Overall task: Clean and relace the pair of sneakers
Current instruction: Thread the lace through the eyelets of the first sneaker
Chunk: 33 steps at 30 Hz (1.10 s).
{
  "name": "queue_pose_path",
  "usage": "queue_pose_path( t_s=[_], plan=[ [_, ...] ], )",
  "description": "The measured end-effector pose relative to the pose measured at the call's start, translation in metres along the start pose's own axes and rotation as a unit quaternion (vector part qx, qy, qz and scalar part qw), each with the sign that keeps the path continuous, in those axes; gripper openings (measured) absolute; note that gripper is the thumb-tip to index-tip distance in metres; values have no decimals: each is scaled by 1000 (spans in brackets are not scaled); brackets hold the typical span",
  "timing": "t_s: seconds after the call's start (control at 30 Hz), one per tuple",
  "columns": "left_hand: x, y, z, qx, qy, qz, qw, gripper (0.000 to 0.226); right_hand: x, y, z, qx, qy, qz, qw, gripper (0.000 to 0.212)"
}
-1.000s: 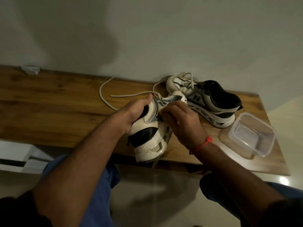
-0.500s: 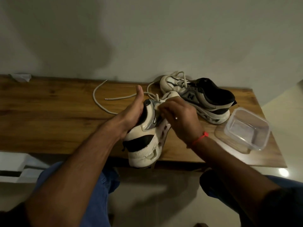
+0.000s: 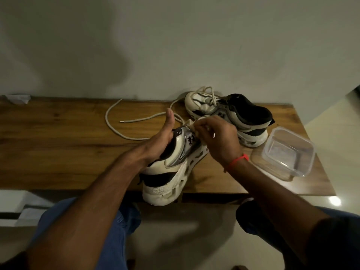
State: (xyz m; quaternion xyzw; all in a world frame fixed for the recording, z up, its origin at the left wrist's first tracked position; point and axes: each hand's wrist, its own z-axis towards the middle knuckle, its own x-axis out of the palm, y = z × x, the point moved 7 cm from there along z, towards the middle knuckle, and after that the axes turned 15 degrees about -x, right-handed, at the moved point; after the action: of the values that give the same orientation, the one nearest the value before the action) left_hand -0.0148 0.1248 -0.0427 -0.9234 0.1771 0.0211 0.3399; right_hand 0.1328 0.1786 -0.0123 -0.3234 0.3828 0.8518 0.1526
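Your left hand (image 3: pixel 162 140) is tucked into the collar of the near sneaker (image 3: pixel 171 168), fingers hidden inside and gripping it, thumb standing straight up toward 12 o'clock. Your right hand (image 3: pixel 218 139) hangs curled over the shoe's lace area, fingertips pinching something pale at the eyelets; whether that is lace or cloth cannot be told. A red thread (image 3: pixel 236 164) circles that wrist.

The held sneaker lies tilted on its side, toe toward 1 o'clock, heel jutting past the worktop's (image 3: pixel 58 152) near edge above your knees. At 9 o'clock the wooden surface runs bare for a long stretch. At 12 o'clock the wall closes it off.

The second sneaker (image 3: pixel 233 115) sits just beyond your right hand at 1 o'clock, close to the wall, laces loose on top. A loose lace (image 3: pixel 116 127) loops across the wood at 11 o'clock, running up to your left thumb. At 3 o'clock a clear plastic container (image 3: pixel 288 151) stands near the right edge, just beside your right wrist. A crumpled white scrap (image 3: pixel 18 98) lies far off at 10 o'clock.
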Motion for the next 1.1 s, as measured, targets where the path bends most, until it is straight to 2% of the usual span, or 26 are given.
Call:
queue_pose_path(
  t_s=[0.13,0.17,0.23,0.3,0.33,0.4,0.5,0.6,0.67,0.8,0.83,0.9,0.97,1.1],
  plan=[
    [-3,3,5,-1,-11,13,1000,132,8,44,-3,-121,39,25,992,15],
    [-5,3,6,1,-20,21,1000,133,9,38,-1,-114,42,16,992,15],
    [-9,6,9,1,-42,43,998,132,7,9,3,-35,37,-5,999,15],
    [-7,5,8,0,-49,57,997,131,2,-9,0,46,27,17,998,14],
    [-5,4,6,-3,-48,56,997,130,2,-5,-2,48,22,40,998,13],
    [-4,1,1,-6,-40,42,998,121,6,25,-4,-21,31,72,997,14],
    [-10,-6,-4,36,-43,17,998,98,20,65,-10,-150,87,114,978,17],
    [-15,-3,-3,30,-59,32,997,104,26,65,-14,-190,122,88,970,30],
    [-16,-1,-3,3,-57,35,998,105,24,51,-13,-168,124,44,977,36],
    [-19,-5,-7,-2,-102,79,992,84,9,2,-3,-95,77,-11,993,15],
    [-18,-5,-9,10,-100,91,991,77,4,-14,0,-62,59,-28,996,14],
    [-17,-6,-9,25,-95,102,990,45,-4,-45,-2,17,26,-60,998,14],
    [-18,-6,-7,36,-96,99,990,37,-7,-62,-5,68,8,-76,995,16],
    [-29,-4,-5,54,-124,57,989,34,1,-48,-10,87,-17,-59,994,15]
  ],
)
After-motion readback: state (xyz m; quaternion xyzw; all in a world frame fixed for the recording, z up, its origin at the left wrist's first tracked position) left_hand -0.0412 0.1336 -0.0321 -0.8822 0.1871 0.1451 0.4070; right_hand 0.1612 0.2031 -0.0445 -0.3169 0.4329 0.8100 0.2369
